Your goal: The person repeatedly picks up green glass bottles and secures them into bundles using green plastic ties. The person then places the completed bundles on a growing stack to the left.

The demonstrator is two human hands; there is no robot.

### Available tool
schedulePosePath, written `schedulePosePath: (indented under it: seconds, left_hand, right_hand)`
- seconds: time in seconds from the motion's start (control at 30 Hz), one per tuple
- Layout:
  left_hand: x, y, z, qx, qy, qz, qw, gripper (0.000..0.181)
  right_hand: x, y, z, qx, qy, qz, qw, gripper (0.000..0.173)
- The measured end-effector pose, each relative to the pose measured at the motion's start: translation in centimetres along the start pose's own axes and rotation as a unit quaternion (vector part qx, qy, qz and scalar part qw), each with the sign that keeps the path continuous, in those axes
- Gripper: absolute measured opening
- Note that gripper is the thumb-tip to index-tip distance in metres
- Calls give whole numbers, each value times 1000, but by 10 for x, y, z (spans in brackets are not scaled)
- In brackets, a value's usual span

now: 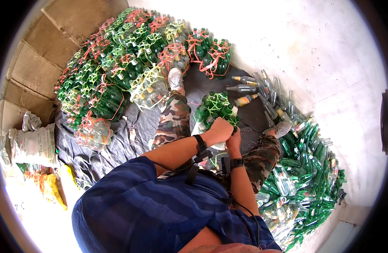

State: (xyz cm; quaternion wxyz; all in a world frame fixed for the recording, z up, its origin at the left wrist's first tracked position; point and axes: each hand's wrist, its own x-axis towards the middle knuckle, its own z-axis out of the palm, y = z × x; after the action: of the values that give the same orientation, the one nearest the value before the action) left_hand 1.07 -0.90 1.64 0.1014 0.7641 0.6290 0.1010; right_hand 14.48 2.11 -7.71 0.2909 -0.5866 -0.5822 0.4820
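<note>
A bundle of green glass bottles (pixel 215 106) stands upright between my legs, its necks laced together with green plastic twine (pixel 216 101). My left hand (pixel 218 129) is closed in a fist on the twine at the bundle's near right edge. Just beside and below it, my right hand (pixel 234 143) is also closed on the twine, touching or nearly touching the left. The fingertips of both hands are largely hidden. A dark bottle top (pixel 234 130) shows between the hands.
Many tied bottle bundles (pixel 130 53) crowd the far left against cardboard (pixel 38 60). Two red-tied bundles (pixel 216 58) stand by the white wall (pixel 292 41). Loose clear bottles (pixel 270 91) and a heap of green ones (pixel 311 170) lie right. Dark sheeting (pixel 140 126) covers the floor.
</note>
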Motion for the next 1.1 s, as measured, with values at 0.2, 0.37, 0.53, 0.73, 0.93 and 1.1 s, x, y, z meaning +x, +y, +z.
schedulePosePath:
  seconds: [0.2, 0.37, 0.53, 0.73, 0.93, 1.1]
  left_hand:
    - [-2, 0, 1, 1, 10, -11, 1000, 12]
    - [-1, -3, 8, 17, 14, -9, 1000, 13]
    - [0, -4, 8, 15, -16, 8, 1000, 11]
    - [14, -21, 4, 1, -104, 26, 994, 14]
    - [26, -21, -3, 34, -194, 29, 980, 14]
    - [26, -18, -6, 99, -174, 80, 977, 13]
  right_hand:
    - [0, -7, -2, -57, 7, -15, 998, 50]
    - [-7, -27, -9, -105, 15, -31, 994, 45]
    - [-8, -25, -17, -135, -10, -21, 991, 45]
    - [-4, -34, -18, -152, -26, -11, 988, 46]
    - [-13, -46, -24, -197, -19, -11, 980, 46]
    - [-14, -35, -17, -194, -10, -16, 981, 42]
